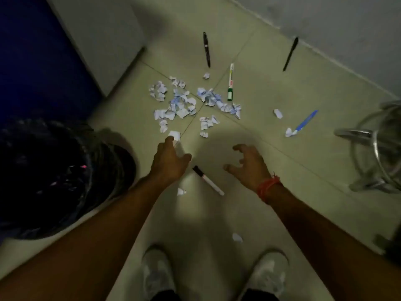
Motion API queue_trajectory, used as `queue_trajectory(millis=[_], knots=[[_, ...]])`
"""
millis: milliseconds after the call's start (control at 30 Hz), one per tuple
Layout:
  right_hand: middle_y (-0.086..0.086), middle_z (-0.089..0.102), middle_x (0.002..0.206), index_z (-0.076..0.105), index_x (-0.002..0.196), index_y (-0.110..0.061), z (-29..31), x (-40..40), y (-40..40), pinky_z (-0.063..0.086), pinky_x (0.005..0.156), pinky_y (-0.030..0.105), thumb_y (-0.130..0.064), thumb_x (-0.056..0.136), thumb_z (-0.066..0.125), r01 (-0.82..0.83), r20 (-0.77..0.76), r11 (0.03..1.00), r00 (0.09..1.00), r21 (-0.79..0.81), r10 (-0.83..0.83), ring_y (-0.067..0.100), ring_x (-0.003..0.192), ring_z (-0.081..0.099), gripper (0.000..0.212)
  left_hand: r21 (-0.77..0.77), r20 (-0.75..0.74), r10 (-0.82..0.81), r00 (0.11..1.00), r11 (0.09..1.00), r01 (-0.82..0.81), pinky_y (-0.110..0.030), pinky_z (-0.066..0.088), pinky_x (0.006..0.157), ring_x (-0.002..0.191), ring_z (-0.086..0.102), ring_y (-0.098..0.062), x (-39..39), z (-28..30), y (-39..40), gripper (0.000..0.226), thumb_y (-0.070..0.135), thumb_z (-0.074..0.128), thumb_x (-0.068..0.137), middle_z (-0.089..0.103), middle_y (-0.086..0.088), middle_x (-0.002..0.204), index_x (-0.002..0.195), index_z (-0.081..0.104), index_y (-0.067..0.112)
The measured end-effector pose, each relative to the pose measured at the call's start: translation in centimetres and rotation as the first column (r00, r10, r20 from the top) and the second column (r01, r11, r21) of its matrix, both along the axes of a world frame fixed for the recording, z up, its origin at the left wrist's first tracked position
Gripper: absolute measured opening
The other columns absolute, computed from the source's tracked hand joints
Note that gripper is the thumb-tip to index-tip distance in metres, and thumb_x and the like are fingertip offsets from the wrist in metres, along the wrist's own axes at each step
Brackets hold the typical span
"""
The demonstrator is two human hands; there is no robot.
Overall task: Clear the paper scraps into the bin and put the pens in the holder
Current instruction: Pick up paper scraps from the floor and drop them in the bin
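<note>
Crumpled paper scraps (184, 103) lie in a loose heap on the tiled floor ahead of me. My left hand (168, 160) hovers over the floor with its fingers apart, its fingertip touching one scrap (174, 134). My right hand (249, 166) is open with curled fingers and holds nothing. Between the hands lies a white marker with a black cap (208, 180). Farther off lie a black pen (206, 48), a second black pen (290, 54), a green-capped marker (230, 83) and a blue pen (304, 123). The bin (71, 179), lined with a black bag, stands at my left.
A metal stool frame (377, 148) stands at the right. A blue surface and a pale wall or cabinet (97, 40) are at the left rear. Single scraps lie near my shoes (237, 237) and by the marker (181, 191). A wall runs along the far right.
</note>
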State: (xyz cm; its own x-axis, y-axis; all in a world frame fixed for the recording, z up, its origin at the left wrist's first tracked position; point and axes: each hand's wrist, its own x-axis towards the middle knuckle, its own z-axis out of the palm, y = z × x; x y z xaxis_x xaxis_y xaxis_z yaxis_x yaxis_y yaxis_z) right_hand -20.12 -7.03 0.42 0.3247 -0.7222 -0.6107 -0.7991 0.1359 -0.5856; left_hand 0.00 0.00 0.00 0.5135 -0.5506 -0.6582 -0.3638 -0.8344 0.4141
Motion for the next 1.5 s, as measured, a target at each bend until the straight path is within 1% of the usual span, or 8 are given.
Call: queue_trajectory(millis=[400,533,633,733,900,1067,1300,1500], knots=[[0.024,0.003,0.156,0.004,0.152,-0.031,-12.6,12.9,-16.4,0.039,0.108,0.047,-0.043,0.061,0.086,-0.651,-0.463,0.716,0.731,-0.253,0.501,0.051,0.127,0.042,0.123,0.043,0.184,-0.389,0.903,0.921,0.388,-0.062,0.007,0.119,0.148,-0.02,-0.042,6.2,-12.2,-13.4,0.099,0.032,0.069,0.089,-0.022,-0.014,0.162,0.157,-0.004,0.038],[0.023,0.035,0.136,0.032,0.142,-0.028,-14.6,13.5,-16.9,0.051,0.093,0.044,-0.024,0.061,0.086,-0.722,-0.499,0.623,0.675,-0.3,0.543,0.045,0.104,0.058,0.098,0.107,0.363,-0.495,0.79,0.864,0.492,-0.061,0.022,0.116,0.148,0.005,-0.047,4.6,-14.7,-14.7,0.057,0.029,0.057,0.097,0.003,-0.02,0.163,0.149,0.034,0.027],[0.019,0.051,0.11,0.063,0.103,-0.015,-15.0,12.7,-15.8,0.052,0.075,0.034,-0.002,0.051,0.08,-0.673,-0.44,0.632,0.736,-0.385,0.515,0.04,0.087,0.063,0.056,0.074,0.525,-0.502,0.687,0.832,0.55,-0.042,0.042,0.105,0.128,0.046,-0.037,3.6,-14.3,-14.9,0.035,0.014,0.052,0.098,0.043,-0.021,0.141,0.132,0.055,0.01],[0.019,0.065,0.098,0.071,0.088,-0.006,-14.8,11.9,-14.5,0.051,0.074,0.031,0.006,0.05,0.077,-0.606,-0.406,0.67,0.792,-0.429,0.456,0.038,0.087,0.066,0.04,-0.045,0.489,-0.389,0.781,0.883,0.468,-0.036,0.05,0.096,0.112,0.061,-0.034,4.0,-13.4,-14.3,0.024,0.006,0.056,0.094,0.061,-0.019,0.123,0.115,0.067,0.003],[0.016,0.073,0.083,0.075,0.085,-0.003,-13.2,10.4,-13.3,0.058,0.08,0.03,0.003,0.069,0.075,-0.184,-0.042,0.893,0.982,-0.411,0.184,0.028,0.079,0.069,0.017,-0.255,0.3,-0.184,0.936,0.93,0.265,-0.031,0.055,0.09,0.102,0.07,-0.025,4.2,-9.8,-11.8,0.021,0.01,0.074,0.084,0.076,-0.013,0.105,0.104,0.078,0.005],[0.025,0.067,0.077,0.07,0.085,0.012,-7.6,11.0,-14.2,0.062,0.058,0.031,0.005,0.077,0.072,0.146,0.42,0.986,0.902,-0.081,-0.099,0.024,0.051,0.068,0.011,-0.407,0.178,-0.073,0.981,0.903,0.141,-0.034,0.059,0.066,0.062,0.068,-0.023,6.0,-2.9,-10.8,0.016,0.003,0.078,0.076,0.074,-0.016,0.08,0.091,0.078,-0.001],[0.006,0.069,0.055,0.065,0.072,0.003,1.1,16.4,-8.3,0.061,0.056,0.029,0.013,0.08,0.064,-0.01,0.709,1.0,0.705,-0.001,0.007,0.02,0.051,0.067,0.013,-0.495,0.166,0.054,0.985,0.868,0.036,-0.028,0.051,0.054,0.044,0.057,-0.012,12.5,8.0,-1.1,0.016,0.004,0.078,0.076,0.068,-0.019,0.068,0.085,0.074,-0.009],[0.007,0.064,0.066,0.065,0.073,-0.002,7.0,25.4,1.3,0.061,0.063,0.03,0.008,0.081,0.067,-0.344,0.839,0.939,0.52,0.03,0.164,0.019,0.06,0.067,0.013,-0.249,0.046,0.119,0.992,0.963,-0.104,-0.014,0.056,0.058,0.062,0.073,-0.009,18.7,15.7,9.7,0.007,0.005,0.07,0.088,0.076,-0.016,0.087,0.09,0.073,-0.001]])
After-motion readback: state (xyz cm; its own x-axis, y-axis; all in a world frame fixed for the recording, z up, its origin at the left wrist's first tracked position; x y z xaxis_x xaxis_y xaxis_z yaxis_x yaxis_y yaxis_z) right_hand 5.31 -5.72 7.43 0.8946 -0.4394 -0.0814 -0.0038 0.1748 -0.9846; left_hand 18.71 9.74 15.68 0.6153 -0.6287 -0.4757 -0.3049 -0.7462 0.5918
